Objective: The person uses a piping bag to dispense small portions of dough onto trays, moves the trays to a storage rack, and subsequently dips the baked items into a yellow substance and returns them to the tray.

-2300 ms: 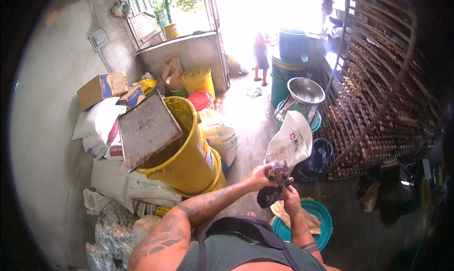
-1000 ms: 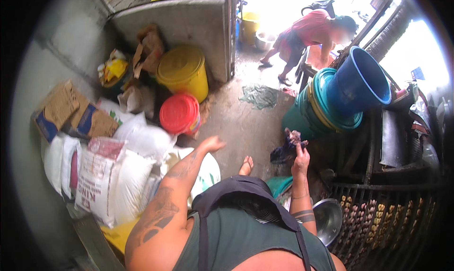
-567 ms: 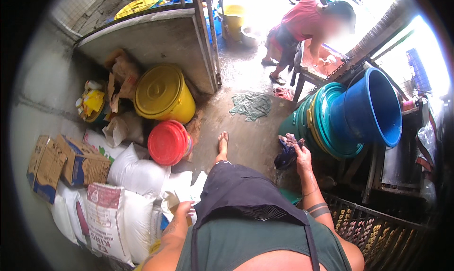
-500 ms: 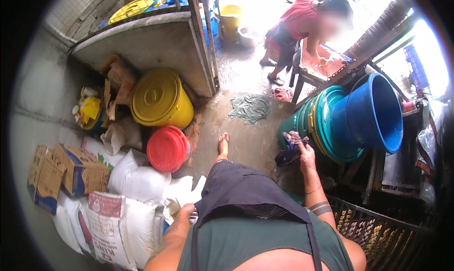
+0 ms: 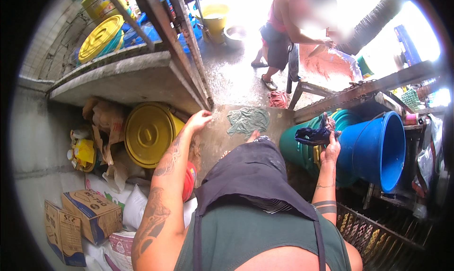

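Note:
In my right hand (image 5: 330, 151) is a dark navy bundle (image 5: 313, 135) that looks like limp cloth, with a mottled pinkish part at the fingers. This hand is closed on it, raised in front of the stacked green tubs (image 5: 295, 145) and the blue bucket (image 5: 368, 148). My left hand (image 5: 200, 121) reaches forward, loosely open with no object visible in it. It is nearest to the foot of the doorway post (image 5: 204, 98) and the yellow lidded bin (image 5: 147, 134). A grey-green rag (image 5: 248, 120) lies on the floor ahead, between my hands.
Beyond the doorway, a person in pink (image 5: 279, 20) works at a table (image 5: 326, 72). A reddish rag (image 5: 281, 99) lies near its leg. Cardboard boxes (image 5: 92, 214), white sacks (image 5: 135, 205) and a red bucket (image 5: 190, 180) stand left; a slatted black rack (image 5: 373, 233) is lower right.
My left hand has swung up and forward from beside my hip. My right hand has risen with the dark bundle. I have stepped toward the doorway, and the rag on the floor is closer to me.

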Demonstrator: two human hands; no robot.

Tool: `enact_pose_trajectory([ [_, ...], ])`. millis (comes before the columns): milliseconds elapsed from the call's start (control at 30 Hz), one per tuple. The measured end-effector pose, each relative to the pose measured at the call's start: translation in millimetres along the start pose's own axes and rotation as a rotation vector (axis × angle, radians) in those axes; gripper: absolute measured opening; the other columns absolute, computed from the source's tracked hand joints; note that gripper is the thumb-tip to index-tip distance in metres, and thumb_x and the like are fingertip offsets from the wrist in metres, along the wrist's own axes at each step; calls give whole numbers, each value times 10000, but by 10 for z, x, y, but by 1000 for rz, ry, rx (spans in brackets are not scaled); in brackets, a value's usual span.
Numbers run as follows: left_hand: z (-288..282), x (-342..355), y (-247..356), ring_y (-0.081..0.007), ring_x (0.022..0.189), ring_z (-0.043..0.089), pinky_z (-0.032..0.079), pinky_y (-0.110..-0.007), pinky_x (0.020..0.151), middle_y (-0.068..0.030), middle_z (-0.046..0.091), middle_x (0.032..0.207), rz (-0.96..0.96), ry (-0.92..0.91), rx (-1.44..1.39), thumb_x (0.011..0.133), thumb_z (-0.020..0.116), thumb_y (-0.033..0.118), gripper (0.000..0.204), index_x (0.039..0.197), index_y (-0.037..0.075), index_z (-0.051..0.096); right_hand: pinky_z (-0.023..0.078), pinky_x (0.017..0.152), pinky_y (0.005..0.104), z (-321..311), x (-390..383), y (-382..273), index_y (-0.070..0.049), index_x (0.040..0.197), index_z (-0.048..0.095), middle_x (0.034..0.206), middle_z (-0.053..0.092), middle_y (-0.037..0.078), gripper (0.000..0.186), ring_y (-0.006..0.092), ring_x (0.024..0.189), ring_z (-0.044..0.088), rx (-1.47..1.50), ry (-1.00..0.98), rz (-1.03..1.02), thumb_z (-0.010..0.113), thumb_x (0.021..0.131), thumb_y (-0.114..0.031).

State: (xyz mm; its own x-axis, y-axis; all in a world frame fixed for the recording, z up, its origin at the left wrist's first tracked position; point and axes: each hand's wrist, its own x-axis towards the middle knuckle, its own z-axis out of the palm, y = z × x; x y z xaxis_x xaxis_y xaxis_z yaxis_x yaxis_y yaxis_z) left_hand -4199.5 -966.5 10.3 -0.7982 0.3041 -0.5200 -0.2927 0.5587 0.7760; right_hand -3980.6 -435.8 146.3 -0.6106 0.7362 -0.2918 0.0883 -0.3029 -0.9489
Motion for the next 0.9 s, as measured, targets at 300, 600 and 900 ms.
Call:
enact_pose_trajectory([
  [300,132,1393,434,-291,1053,657,502,-392,923,-177,696,1112,65,-317,581,802,697,418,519,1159,43,665,508,809,367,492,1541,751,-53,1184,617,1076,665,45,327,179,973,622,-38,94,130,636,967,-297],
  [600,139,2527,1319,-337,1223,559,448,-426,1032,-199,595,1297,-251,-54,663,788,678,299,603,1330,76,537,466,860,386,824,2506,1221,-64,1148,619,1083,660,35,311,170,978,600,-65,201,414,654,949,-300],
  [900,1264,4867,2319,-360,1223,516,430,-456,1036,-176,551,1299,273,119,459,777,744,244,640,1346,77,502,486,867,420,1128,2610,890,-93,1228,575,1187,654,44,336,214,1056,621,-119,239,643,625,967,-298],
])
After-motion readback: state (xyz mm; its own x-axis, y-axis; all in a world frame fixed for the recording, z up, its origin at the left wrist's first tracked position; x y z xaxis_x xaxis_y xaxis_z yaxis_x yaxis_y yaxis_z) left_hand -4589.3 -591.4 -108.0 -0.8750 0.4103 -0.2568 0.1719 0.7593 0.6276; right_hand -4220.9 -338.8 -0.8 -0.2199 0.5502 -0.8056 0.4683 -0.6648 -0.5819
